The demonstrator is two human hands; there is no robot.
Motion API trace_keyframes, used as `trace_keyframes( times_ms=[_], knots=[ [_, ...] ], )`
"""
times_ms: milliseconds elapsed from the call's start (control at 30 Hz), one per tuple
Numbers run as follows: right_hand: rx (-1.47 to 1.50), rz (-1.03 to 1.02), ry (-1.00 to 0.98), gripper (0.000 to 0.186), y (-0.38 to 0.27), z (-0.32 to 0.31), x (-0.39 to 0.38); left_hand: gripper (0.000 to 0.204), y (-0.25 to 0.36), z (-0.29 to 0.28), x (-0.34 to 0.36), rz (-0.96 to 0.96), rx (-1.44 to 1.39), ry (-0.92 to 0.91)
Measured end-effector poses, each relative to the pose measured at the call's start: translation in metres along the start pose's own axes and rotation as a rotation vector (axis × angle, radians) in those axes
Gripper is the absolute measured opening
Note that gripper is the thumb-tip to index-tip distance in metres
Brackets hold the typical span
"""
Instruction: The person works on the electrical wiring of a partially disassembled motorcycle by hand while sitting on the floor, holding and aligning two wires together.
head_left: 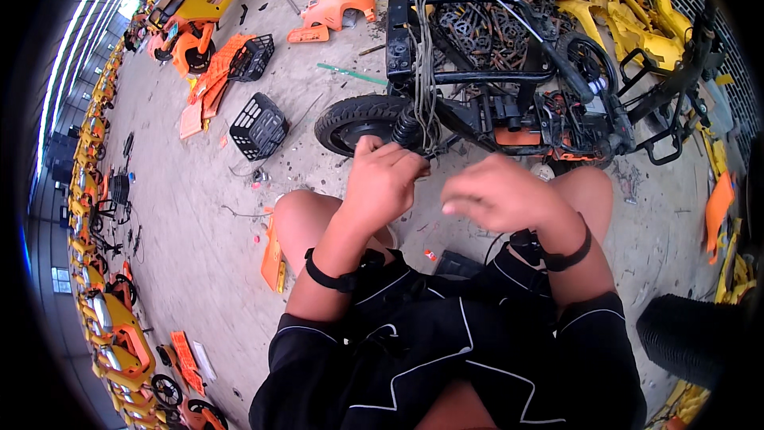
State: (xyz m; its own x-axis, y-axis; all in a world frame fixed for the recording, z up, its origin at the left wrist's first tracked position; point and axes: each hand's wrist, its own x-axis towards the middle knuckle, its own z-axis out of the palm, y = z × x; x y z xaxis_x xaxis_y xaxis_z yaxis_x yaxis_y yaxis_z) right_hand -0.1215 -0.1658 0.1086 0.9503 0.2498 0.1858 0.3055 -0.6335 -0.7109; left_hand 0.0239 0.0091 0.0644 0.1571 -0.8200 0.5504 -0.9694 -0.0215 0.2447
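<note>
In front of me a stripped black scooter frame (493, 77) lies on the floor, with its wheel (350, 123) at the left end. Beside that wheel sits a black coil-spring shock absorber (407, 129), and a bundle of grey cables (424, 64) hangs over the frame. My left hand (382, 183) is closed just in front of the shock absorber, its fingers curled; what they hold, if anything, is hidden. To its right my right hand (501, 195) hovers, slightly blurred, before the frame's middle. Its fingers are loosely bent and apart, with nothing visible in them.
Black plastic crates (259, 126) stand on the concrete floor to the left, near orange body panels (338, 12). Behind the frame lies a heap of dark metal parts (485, 28), with yellow panels (621, 0) beyond. Yellow-orange scooters (119, 342) line the far left.
</note>
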Motion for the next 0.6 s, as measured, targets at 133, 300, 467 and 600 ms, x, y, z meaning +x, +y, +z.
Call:
trace_keyframes(
  times_ms=[133, 300, 467, 600],
  knots=[
    [-0.06, 0.312, 0.4, 0.015, 0.029, -0.016, 0.002, 0.024, 0.016, -0.003, 0.004, 0.055, -0.09, 0.042],
    [-0.138, 0.05, -0.087, 0.014, 0.018, 0.007, -0.004, 0.026, 0.001, -0.005, 0.002, -0.024, -0.025, 0.061],
    [0.196, 0.361, 0.519, 0.019, 0.018, -0.017, 0.003, 0.018, 0.011, -0.011, 0.003, 0.0, -0.038, 0.05],
    [-0.307, 0.247, -0.01, 0.021, 0.034, 0.006, -0.003, 0.026, 0.004, -0.01, 0.004, -0.034, 0.049, 0.112]
  ],
)
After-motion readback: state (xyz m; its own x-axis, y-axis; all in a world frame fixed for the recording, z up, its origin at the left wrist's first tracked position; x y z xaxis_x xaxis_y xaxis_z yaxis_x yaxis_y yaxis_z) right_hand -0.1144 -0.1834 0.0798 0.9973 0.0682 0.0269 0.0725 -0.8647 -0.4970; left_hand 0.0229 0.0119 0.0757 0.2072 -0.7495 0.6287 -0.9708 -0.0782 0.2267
